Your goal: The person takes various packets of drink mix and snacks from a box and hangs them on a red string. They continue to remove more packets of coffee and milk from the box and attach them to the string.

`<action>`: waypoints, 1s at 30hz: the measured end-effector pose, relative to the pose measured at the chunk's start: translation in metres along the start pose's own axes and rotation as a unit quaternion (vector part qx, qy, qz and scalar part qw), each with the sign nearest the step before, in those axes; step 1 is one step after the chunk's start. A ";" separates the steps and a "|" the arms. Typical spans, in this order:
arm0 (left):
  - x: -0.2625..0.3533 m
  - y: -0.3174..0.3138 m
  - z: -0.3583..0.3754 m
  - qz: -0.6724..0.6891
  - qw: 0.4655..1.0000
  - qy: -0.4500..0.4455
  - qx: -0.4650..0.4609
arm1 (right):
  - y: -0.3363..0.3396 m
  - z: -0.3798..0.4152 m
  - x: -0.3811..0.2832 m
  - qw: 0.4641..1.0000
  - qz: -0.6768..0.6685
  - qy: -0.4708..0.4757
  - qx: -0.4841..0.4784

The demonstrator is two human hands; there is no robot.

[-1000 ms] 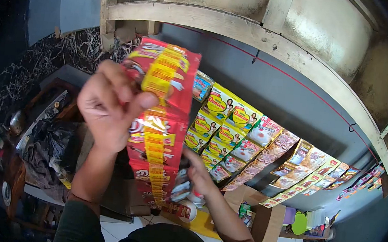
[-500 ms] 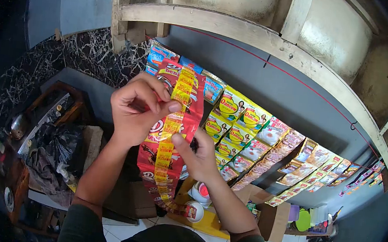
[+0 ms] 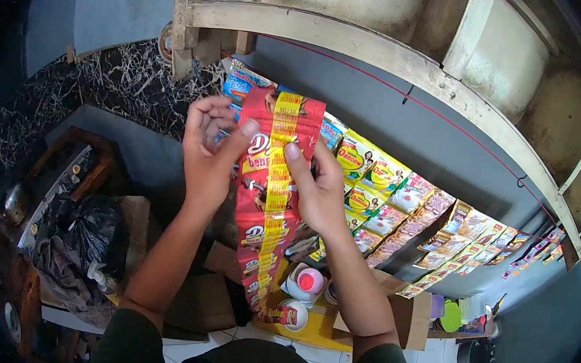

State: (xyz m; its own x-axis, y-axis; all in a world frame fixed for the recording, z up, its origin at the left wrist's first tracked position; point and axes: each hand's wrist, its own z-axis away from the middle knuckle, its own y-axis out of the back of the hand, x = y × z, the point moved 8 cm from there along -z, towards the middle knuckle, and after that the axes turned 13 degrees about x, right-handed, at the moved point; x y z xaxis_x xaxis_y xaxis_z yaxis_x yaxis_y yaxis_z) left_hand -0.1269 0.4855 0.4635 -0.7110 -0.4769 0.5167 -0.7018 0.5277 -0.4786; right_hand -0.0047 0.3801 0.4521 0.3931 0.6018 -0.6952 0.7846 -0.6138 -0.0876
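Observation:
A long strip of red sachets point(image 3: 254, 199) with a yellow printed band down its middle hangs in front of me. My right hand point(image 3: 321, 191) grips the strip at its right edge, thumb on the front and fingers behind. At the left edge, my left hand point(image 3: 214, 150) has its fingers spread, and its thumb tip lies by the strip. Whether that thumb touches the sachets is unclear. The strip's lower end dangles near a white cup point(image 3: 296, 315).
Sachet strips point(image 3: 410, 192) hang from a red string point(image 3: 355, 68) on the grey wall. Above runs a pale wooden frame point(image 3: 331, 29). A black plastic bag point(image 3: 97, 223) is at the left, cardboard boxes point(image 3: 413, 320) below right, and a yellow surface point(image 3: 319, 329) beneath the cup.
My left hand has moved off the yellow band to the strip's left edge, its fingers now spread. My right hand has moved up along the strip.

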 end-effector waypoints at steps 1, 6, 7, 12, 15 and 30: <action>-0.015 0.006 -0.004 -0.009 0.995 0.094 -0.017 | -0.003 -0.004 -0.001 1.000 -0.012 -0.015 -0.005; -0.027 -0.021 -0.020 0.038 0.978 0.185 -0.094 | -0.013 -0.019 0.005 0.997 0.026 -0.032 -0.068; -0.027 -0.025 -0.024 0.021 0.977 0.189 -0.094 | -0.012 -0.022 0.011 0.997 0.018 -0.034 -0.069; -0.047 -0.043 -0.058 0.040 0.983 0.148 -0.105 | -0.003 -0.038 0.034 0.997 -0.010 -0.063 -0.040; -0.062 -0.062 -0.077 0.000 0.982 0.122 -0.145 | 0.004 -0.056 0.049 0.996 -0.030 -0.078 -0.014; -0.100 -0.078 -0.110 -0.231 0.933 0.196 -0.194 | 0.038 -0.126 0.081 0.975 -0.128 -0.164 0.083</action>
State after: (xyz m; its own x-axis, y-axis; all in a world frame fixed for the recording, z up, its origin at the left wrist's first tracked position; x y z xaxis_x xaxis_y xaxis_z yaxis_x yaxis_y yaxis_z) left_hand 0.0036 0.5690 0.5273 -0.2117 -0.4633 0.8605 -0.8062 0.5805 0.1142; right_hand 0.1168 0.4700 0.4821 -0.0011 0.5676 -0.8233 0.7382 -0.5550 -0.3836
